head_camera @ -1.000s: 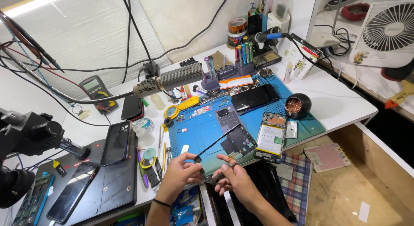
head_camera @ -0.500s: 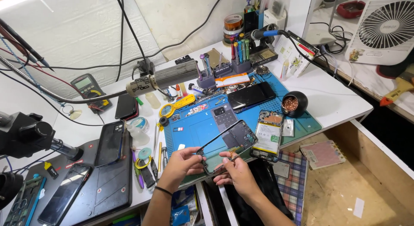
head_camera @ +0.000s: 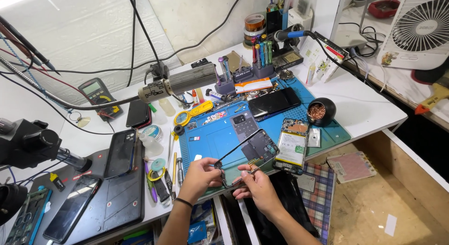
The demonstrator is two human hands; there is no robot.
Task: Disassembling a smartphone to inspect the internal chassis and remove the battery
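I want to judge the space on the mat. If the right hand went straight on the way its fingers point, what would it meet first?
Probably the phone frame that the right hand already touches; beyond it lies the blue mat. Depth is uncertain.

Dark phone screen (head_camera: 274, 102) on blue mat; grey multimeter display (head_camera: 95, 87) back left; black phone screen (head_camera: 70, 209) front left.

We see two bare forearms with no sleeves; the left hand (head_camera: 199, 175) has a thin black band at its wrist, the right hand (head_camera: 258, 189) wears nothing.
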